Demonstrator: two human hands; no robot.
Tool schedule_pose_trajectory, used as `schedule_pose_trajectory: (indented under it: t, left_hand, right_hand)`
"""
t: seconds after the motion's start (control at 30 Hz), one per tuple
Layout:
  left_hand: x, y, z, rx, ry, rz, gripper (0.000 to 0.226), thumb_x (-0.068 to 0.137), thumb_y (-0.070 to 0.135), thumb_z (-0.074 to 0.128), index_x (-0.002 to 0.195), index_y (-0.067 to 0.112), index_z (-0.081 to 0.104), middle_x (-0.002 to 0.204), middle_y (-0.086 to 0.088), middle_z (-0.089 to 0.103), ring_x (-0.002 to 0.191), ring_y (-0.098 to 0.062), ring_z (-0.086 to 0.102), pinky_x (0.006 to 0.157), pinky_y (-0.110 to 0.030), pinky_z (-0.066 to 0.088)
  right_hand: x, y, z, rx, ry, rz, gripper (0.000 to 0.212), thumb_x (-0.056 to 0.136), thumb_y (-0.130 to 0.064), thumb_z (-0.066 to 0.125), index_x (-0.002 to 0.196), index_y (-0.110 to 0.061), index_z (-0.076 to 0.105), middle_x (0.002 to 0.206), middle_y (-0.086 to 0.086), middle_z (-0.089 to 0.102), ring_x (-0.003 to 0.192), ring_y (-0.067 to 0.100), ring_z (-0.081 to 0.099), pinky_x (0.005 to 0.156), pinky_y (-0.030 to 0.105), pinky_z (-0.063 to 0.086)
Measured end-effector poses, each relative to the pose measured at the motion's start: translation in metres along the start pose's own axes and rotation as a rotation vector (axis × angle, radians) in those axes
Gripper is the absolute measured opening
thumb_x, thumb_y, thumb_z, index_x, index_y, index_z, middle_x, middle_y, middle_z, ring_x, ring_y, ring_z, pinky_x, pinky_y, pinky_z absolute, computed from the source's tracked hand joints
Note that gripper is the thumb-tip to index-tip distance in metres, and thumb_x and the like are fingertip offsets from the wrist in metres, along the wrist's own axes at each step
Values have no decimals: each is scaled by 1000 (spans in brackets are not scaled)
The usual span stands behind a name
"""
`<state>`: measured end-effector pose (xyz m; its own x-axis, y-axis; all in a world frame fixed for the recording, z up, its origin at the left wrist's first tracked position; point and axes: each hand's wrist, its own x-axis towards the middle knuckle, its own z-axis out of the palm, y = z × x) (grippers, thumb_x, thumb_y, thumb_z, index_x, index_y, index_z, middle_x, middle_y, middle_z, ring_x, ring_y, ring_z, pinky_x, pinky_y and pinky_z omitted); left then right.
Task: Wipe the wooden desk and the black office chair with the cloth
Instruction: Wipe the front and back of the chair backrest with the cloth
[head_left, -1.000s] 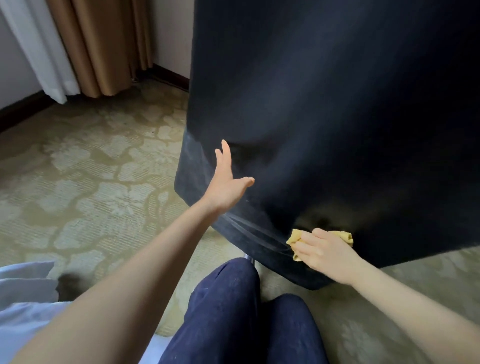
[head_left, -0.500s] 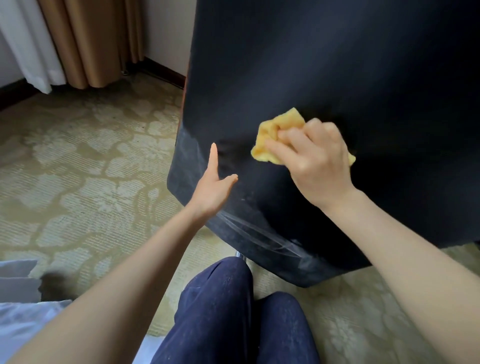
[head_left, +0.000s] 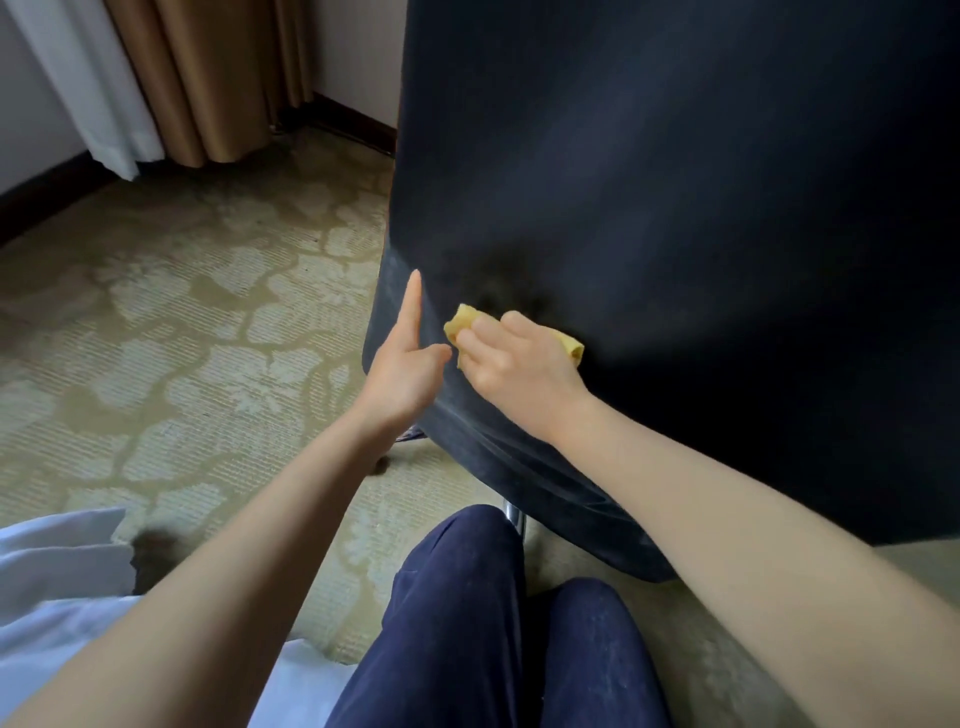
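The black office chair's back (head_left: 675, 218) fills the right and upper part of the head view, seen from behind. My right hand (head_left: 514, 364) grips a bunched yellow cloth (head_left: 464, 323) and presses it against the lower left of the chair back. My left hand (head_left: 408, 358) rests against the chair's left edge with straight fingers, right beside the cloth. Faint wipe streaks show along the chair's lower rim. The wooden desk is out of view.
Patterned beige carpet (head_left: 182, 338) spreads to the left. Tan and white curtains (head_left: 208, 73) hang at the back left by the wall. My knees in dark blue trousers (head_left: 467, 623) are below the chair. A chrome chair leg (head_left: 514, 517) shows under the rim.
My right hand has swept the cloth up the chair back and then down and left to the lower left edge. My left hand stays on the chair's left edge.
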<state>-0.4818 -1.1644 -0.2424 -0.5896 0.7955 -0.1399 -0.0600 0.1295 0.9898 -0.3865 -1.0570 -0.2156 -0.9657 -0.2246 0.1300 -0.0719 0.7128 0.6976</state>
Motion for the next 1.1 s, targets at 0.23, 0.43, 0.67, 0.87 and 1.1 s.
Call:
schedule_pose_trajectory:
  t: [0.23, 0.43, 0.67, 0.87, 1.1]
  left_hand:
    - [3, 9, 25, 25, -61, -31, 84, 90, 1, 42, 150, 40, -1, 154, 26, 12, 82, 28, 40, 66, 2, 32]
    - [-4, 8, 30, 79, -85, -34, 85, 91, 2, 44, 150, 41, -3, 157, 19, 3, 96, 20, 44, 70, -2, 35]
    - [-14, 7, 23, 97, -84, -57, 82, 91, 1, 44, 151, 37, 2, 86, 28, 36, 62, 6, 33, 57, -7, 32]
    - [-6, -10, -5, -8, 24, -111, 77, 91, -1, 39, 152, 32, 6, 147, 2, 38, 66, 7, 38, 53, -4, 35]
    - [26, -43, -42, -147, 129, -170, 82, 88, -7, 39, 152, 29, 3, 144, 20, 25, 117, 8, 35, 79, -7, 36]
  right_hand:
    - [-76, -29, 2, 42, -322, -135, 13, 58, -33, 83, 61, -26, 73, 73, -12, 66, 83, 10, 63, 68, 24, 42]
    - [-150, -9, -30, 100, -329, -79, 12, 64, -18, 84, 68, -19, 72, 68, -5, 62, 68, 14, 59, 58, 26, 44]
    - [-115, 48, -73, 25, 145, 69, 25, 89, 1, 56, 78, -12, 75, 74, 1, 68, 60, 18, 59, 51, 28, 41]
    - [5, 80, -79, -133, 440, 203, 30, 92, -5, 59, 68, -18, 73, 64, -2, 63, 55, 19, 54, 50, 29, 38]
    - [119, 54, -18, 34, 305, 227, 16, 80, 3, 65, 71, -9, 70, 72, 4, 62, 70, 21, 60, 61, 30, 42]
